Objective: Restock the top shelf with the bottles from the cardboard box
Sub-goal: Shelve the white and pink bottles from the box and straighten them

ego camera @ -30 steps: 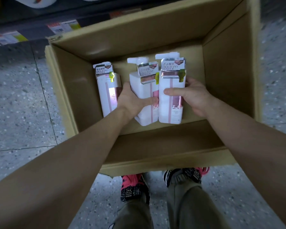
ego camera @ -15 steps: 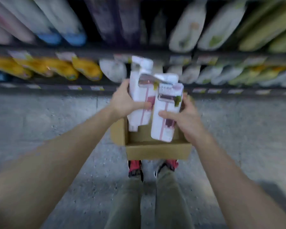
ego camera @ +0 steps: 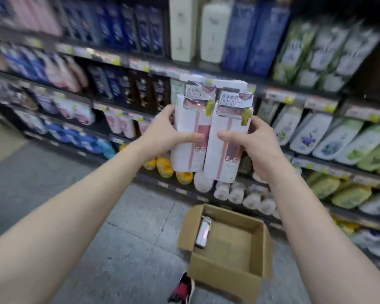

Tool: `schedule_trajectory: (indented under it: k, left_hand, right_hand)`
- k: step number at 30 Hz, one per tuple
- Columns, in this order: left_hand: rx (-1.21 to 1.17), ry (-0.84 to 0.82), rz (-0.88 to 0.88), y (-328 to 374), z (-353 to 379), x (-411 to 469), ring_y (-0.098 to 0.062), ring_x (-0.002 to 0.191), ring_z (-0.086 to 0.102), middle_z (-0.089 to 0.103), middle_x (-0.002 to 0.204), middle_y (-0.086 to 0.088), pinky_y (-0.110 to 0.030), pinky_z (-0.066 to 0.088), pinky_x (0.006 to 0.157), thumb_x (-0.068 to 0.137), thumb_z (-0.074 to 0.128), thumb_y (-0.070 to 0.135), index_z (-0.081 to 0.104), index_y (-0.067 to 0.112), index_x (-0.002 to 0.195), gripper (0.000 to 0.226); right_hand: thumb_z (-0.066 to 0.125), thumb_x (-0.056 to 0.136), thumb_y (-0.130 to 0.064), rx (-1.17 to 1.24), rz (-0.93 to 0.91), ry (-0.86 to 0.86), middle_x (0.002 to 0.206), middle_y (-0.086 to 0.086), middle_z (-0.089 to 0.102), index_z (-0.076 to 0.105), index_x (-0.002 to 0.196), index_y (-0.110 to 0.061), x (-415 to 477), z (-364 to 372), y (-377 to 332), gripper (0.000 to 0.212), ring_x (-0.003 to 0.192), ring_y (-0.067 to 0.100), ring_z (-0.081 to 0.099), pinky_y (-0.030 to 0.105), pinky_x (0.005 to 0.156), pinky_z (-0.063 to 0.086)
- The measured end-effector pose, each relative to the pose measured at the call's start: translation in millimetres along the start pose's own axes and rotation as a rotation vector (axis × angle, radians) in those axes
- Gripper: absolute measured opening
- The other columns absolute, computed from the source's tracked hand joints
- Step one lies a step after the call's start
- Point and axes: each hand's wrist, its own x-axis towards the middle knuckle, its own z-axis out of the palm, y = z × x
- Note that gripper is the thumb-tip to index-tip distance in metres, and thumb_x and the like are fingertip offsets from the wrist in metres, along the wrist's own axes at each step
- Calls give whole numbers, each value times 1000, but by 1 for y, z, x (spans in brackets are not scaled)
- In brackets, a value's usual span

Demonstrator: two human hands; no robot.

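Observation:
Two white pump bottles with pink labels are held upright side by side at chest height in front of the shelves. My left hand (ego camera: 169, 130) grips the left bottle (ego camera: 190, 148) from its left side. My right hand (ego camera: 250, 142) grips the right bottle (ego camera: 225, 150) from its right side. The two bottles touch each other. Below, the open cardboard box (ego camera: 226, 273) stands on the floor with one more white bottle (ego camera: 203, 232) leaning against its left wall. The upper shelf (ego camera: 206, 70) runs behind the bottles.
Shelves packed with blue, white, pink and green bottles fill the background. Yellow and white refill pouches (ego camera: 180, 172) lie on the low shelf. The speckled floor (ego camera: 119, 238) stretches left of the box. My red shoe (ego camera: 182, 290) is by the box's near corner.
Both hands lifted the two bottles out of the box and up to shelf height. The view swung from the box up to the shelves; one bottle stays in the box.

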Motion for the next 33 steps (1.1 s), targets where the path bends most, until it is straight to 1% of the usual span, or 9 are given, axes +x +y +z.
schedule_trajectory:
  k: [6, 10, 14, 16, 21, 25, 27, 29, 33]
  left_hand:
    - [-22, 192, 98, 65, -120, -74, 10, 90, 70, 75, 103, 15, -13, 55, 70, 68, 97, 26, 62, 29, 117, 60]
    - [-73, 265, 148, 91, -197, -104, -7, 98, 75, 78, 103, 15, -27, 61, 74, 60, 97, 41, 64, 31, 119, 69]
    - [-115, 303, 211, 114, -275, -116, -16, 104, 75, 77, 114, 11, -46, 62, 87, 47, 99, 58, 64, 34, 127, 90]
    - [-136, 307, 246, 121, -313, -116, -18, 105, 75, 77, 115, 9, -49, 61, 90, 45, 99, 58, 63, 32, 130, 96]
    - [-62, 241, 322, 119, -404, -95, -13, 101, 75, 77, 113, 10, -42, 63, 85, 65, 94, 43, 62, 34, 128, 71]
    - [-29, 174, 371, 109, -464, -62, -4, 95, 75, 77, 108, 14, -31, 63, 76, 70, 94, 34, 62, 34, 126, 64]
    - [-20, 129, 386, 105, -492, -40, 1, 93, 73, 77, 105, 19, -24, 62, 70, 71, 94, 32, 61, 35, 125, 63]
    - [-10, 94, 395, 102, -516, -16, 0, 95, 73, 76, 107, 20, -24, 62, 71, 68, 95, 34, 61, 35, 125, 66]
    - [-40, 67, 435, 101, -545, 43, -1, 92, 75, 78, 107, 16, -19, 60, 66, 69, 96, 31, 62, 31, 125, 66]
  right_hand:
    - [94, 65, -12, -8, -142, -186, 105, 0, 81, 72, 117, -15, -45, 81, -110, 57, 95, 22, 78, 44, 85, 61]
    - [93, 70, -13, -31, -225, -259, 102, -3, 81, 71, 117, -15, -65, 137, -168, 52, 93, 17, 79, 36, 80, 59]
    - [90, 75, -14, -53, -292, -282, 100, -1, 81, 72, 116, -15, -64, 197, -217, 44, 89, 19, 79, 35, 73, 57]
    - [90, 75, -14, -53, -327, -270, 100, 1, 81, 73, 115, -14, -57, 230, -236, 44, 90, 22, 79, 38, 73, 57]
    - [90, 74, -11, -51, -381, -190, 102, 2, 81, 73, 115, -13, -28, 310, -266, 45, 94, 25, 79, 47, 87, 61]
    - [91, 74, -9, -38, -392, -116, 101, 3, 81, 73, 112, -12, 9, 362, -282, 43, 94, 26, 78, 43, 83, 61]
    - [91, 73, -10, -44, -393, -74, 98, 1, 81, 73, 111, -12, 29, 384, -292, 42, 93, 22, 79, 34, 76, 60]
    - [91, 75, -11, -87, -388, -44, 96, -3, 81, 73, 108, -15, 50, 403, -302, 38, 85, 13, 78, 24, 67, 57]
    - [91, 74, -9, -136, -387, -3, 99, 1, 81, 71, 111, -14, 110, 425, -322, 42, 85, 19, 79, 36, 69, 61]
